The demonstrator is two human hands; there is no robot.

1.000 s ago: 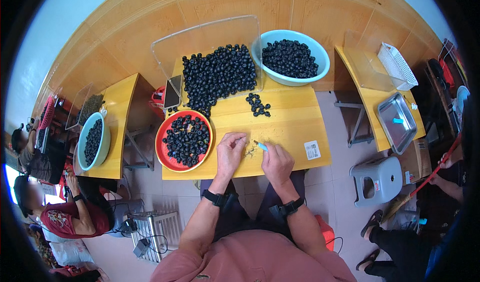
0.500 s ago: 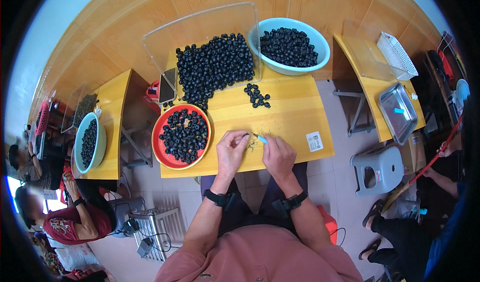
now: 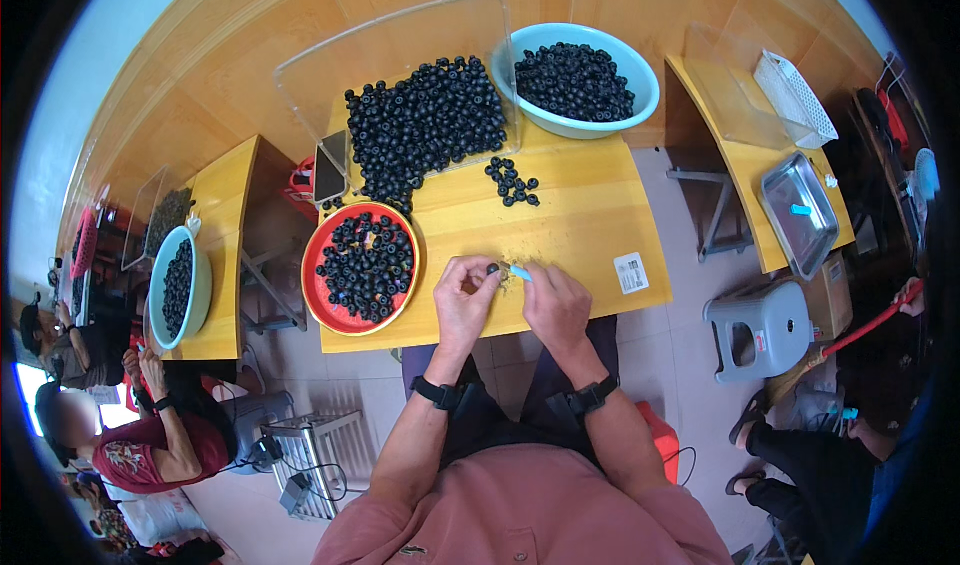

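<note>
Over the front of the yellow table (image 3: 580, 240), my left hand (image 3: 460, 303) pinches one small black round bead-like piece (image 3: 493, 268) between thumb and finger. My right hand (image 3: 557, 308) grips a small tool with a light-blue handle (image 3: 521, 273), its narrow tip close to that piece; whether they touch I cannot tell. Fine dark crumbs are scattered around both hands. To the left sits a red round tray (image 3: 318, 290) with a yellow rim, holding several similar pieces. A small group of black pieces (image 3: 513, 183) lies loose beyond my hands.
At the back, a clear plastic panel (image 3: 392, 35) stands by a large heap of black pieces (image 3: 430, 115). A light-blue basin (image 3: 648, 95) of them is at back right. A dark phone (image 3: 330, 170) lies left. People work both sides; a grey stool (image 3: 760, 327) stands right.
The black piece in my left hand shows more plainly between the fingertips. Both hands stay close together. At right, a person's hand with a red stick has shifted.
</note>
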